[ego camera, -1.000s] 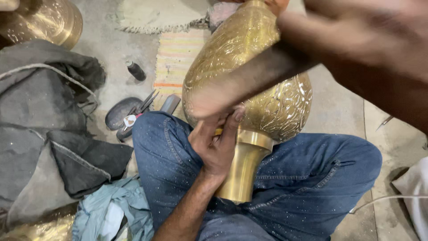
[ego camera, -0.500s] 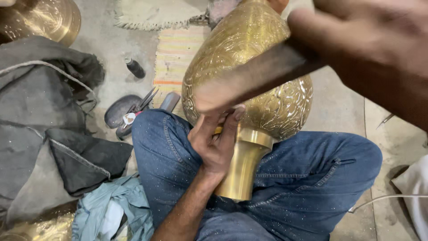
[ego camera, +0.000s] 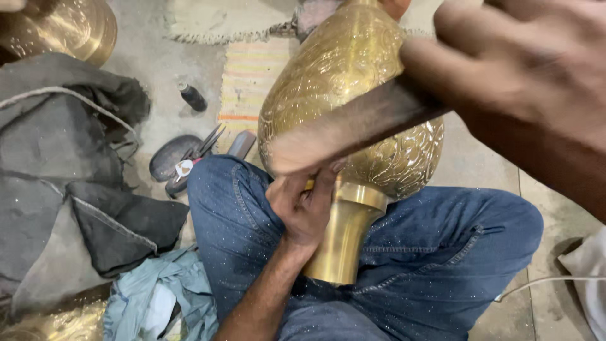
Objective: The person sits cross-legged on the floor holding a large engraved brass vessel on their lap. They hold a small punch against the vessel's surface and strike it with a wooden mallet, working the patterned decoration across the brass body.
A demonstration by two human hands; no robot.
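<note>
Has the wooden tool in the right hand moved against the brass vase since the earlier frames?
Yes. The wooden tool now crosses the brass vase slightly higher than before.

3 brass vessels (ego camera: 353, 95), 2 hands (ego camera: 303, 202), 1 wooden handle (ego camera: 353, 129), 1 pair of scissors (ego camera: 202, 148).

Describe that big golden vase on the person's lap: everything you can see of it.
The brass-coloured vase has a bulbous body covered in engraved floral scrollwork and a plain, smooth cylindrical neck or foot that points down toward the lap. It lies tilted across the blue jeans. The left hand grips it where body meets cylinder. A blurred wooden tool, held in the right hand, crosses its front. Its far end is cut off by the frame.
</note>
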